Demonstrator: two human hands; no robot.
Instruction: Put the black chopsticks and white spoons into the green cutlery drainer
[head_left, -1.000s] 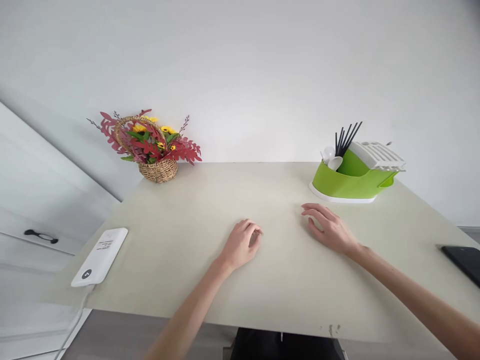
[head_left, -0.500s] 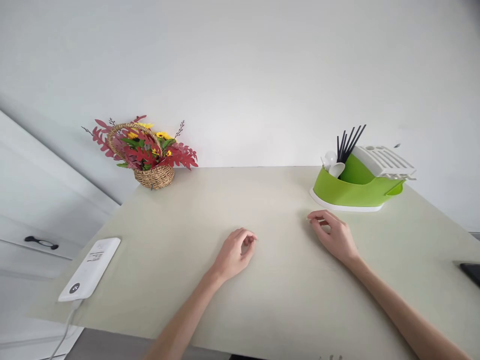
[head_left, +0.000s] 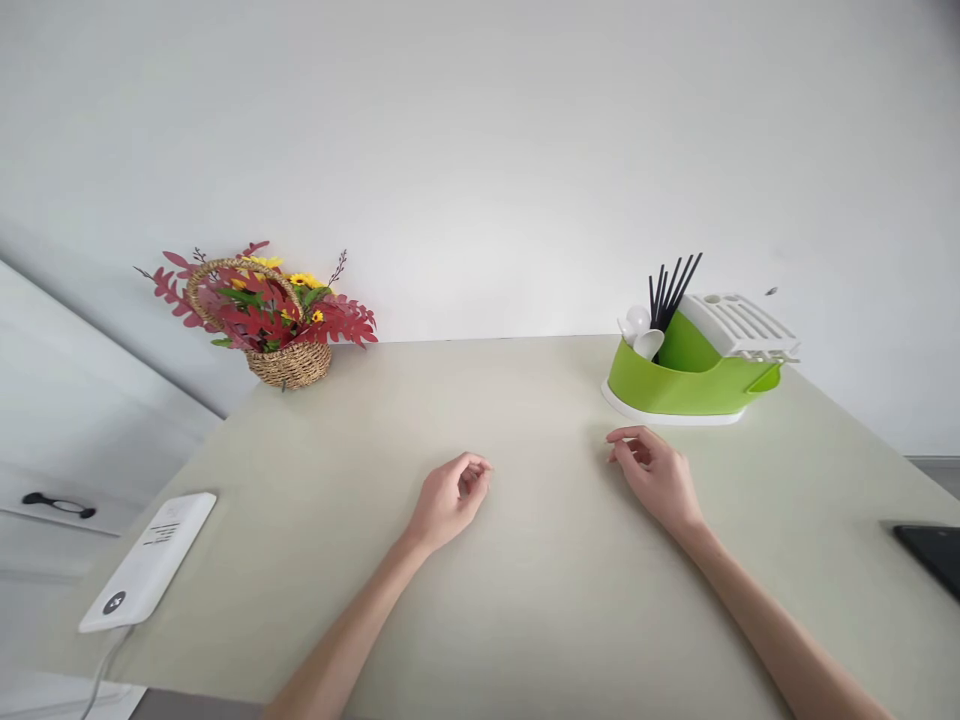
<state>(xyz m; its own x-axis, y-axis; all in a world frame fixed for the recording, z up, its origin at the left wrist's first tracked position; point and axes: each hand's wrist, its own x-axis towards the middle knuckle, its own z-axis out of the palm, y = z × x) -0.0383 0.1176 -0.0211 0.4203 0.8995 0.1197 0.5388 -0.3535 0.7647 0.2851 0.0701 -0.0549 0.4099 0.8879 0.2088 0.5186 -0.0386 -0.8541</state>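
Pale cream surface [head_left: 547, 600], green utensil holder [head_left: 664, 388] toward the back right, white device [head_left: 154, 560] by the left edge. Right hand [head_left: 654, 480] is just in front of the holder, decent gap to the left hand [head_left: 450, 500]. Both loosely curled, can't tell if fingertips touch.
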